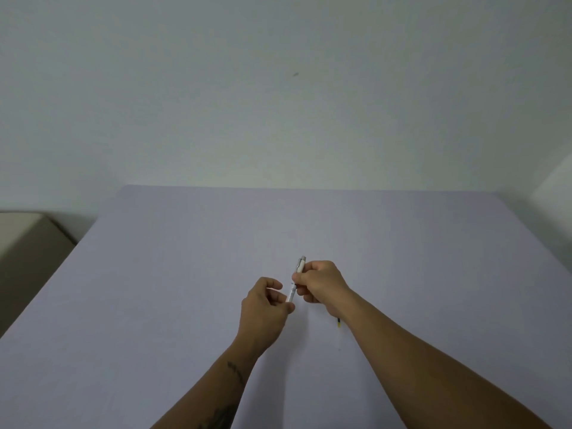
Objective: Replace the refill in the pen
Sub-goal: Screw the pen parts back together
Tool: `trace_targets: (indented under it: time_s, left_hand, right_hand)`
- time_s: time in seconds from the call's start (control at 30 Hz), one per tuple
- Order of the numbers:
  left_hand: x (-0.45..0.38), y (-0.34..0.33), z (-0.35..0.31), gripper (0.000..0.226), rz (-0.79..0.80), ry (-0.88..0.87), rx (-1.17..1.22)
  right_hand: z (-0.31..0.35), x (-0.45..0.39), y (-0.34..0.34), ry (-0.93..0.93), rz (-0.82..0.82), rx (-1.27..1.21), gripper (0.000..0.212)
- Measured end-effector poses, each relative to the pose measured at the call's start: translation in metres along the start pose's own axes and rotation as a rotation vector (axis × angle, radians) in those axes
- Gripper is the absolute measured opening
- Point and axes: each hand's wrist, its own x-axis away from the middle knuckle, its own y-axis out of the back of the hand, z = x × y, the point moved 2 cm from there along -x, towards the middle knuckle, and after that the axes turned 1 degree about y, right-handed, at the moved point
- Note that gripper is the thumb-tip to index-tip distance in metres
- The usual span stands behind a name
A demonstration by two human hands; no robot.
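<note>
— Lavender cloth covers the whole tabletop (185, 274), and both bare forearms reach in from six o'clock. Where is the slim white plastic pen (296, 280)?

— Lifted off the cloth near the middle, tilted, its clip end pointing toward twelve o'clock. The right hand (322, 286) has its grip pressed around the upper barrel, thumb and fingers closed on it.

— And the left hand (263, 308)?

— At seven o'clock from the pen. Its grip pinches the lower end of the barrel between thumb and fingertips, the other fingers loosely curled.

— Anything else lying there?

— A thin clear refill tube with a dark and yellow band (339, 324) lies flat on the cloth at five o'clock from the pen, partly hidden under the right wrist. A beige block (28, 239) sits off the tabletop's edge at nine o'clock, and a pale wall (278, 88) fills twelve o'clock.
</note>
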Motion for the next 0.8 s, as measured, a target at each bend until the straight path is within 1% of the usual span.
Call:
trace_targets:
  time_s: [0.17, 0.27, 0.37, 0.4, 0.47, 0.53, 0.6, 0.7, 0.8]
  left_hand:
    - [-0.001, -0.011, 0.01, 0.031, -0.014, -0.046, -0.006]
    - [-0.003, -0.015, 0.014, 0.023, -0.043, -0.108, -0.03]
    - [-0.007, -0.017, 0.021, 0.014, -0.091, -0.164, -0.172]
    - [-0.01, -0.016, 0.026, 0.017, -0.105, -0.19, -0.267]
    - [-0.017, -0.015, 0.038, 0.033, -0.088, -0.266, -0.513]
    - [-0.024, -0.013, 0.053, 0.047, -0.02, -0.318, -0.748]
    - [-0.029, -0.011, 0.071, 0.057, 0.042, -0.321, -0.921]
    - [-0.032, -0.009, 0.096, 0.069, 0.132, -0.29, -1.06]
    - [-0.031, -0.012, 0.116, 0.074, 0.18, -0.264, -1.071]
  right_hand:
    - [-0.007, -0.004, 0.002, -0.038, 0.006, 0.045, 0.002]
    - [-0.012, -0.009, 0.006, 0.017, -0.086, 0.085, 0.007]
    - [-0.019, -0.013, 0.012, 0.066, -0.187, 0.211, 0.014]
    - [-0.023, -0.014, 0.013, 0.074, -0.199, 0.258, 0.015]
    - [-0.032, -0.015, 0.016, 0.065, -0.207, 0.345, 0.015]
    - [-0.042, -0.016, 0.015, 0.035, -0.206, 0.412, 0.014]
    - [-0.052, -0.018, 0.012, 0.014, -0.199, 0.482, 0.013]
    - [-0.065, -0.022, 0.004, -0.012, -0.206, 0.576, 0.012]
    - [-0.074, -0.027, -0.009, -0.04, -0.167, 0.615, 0.015]
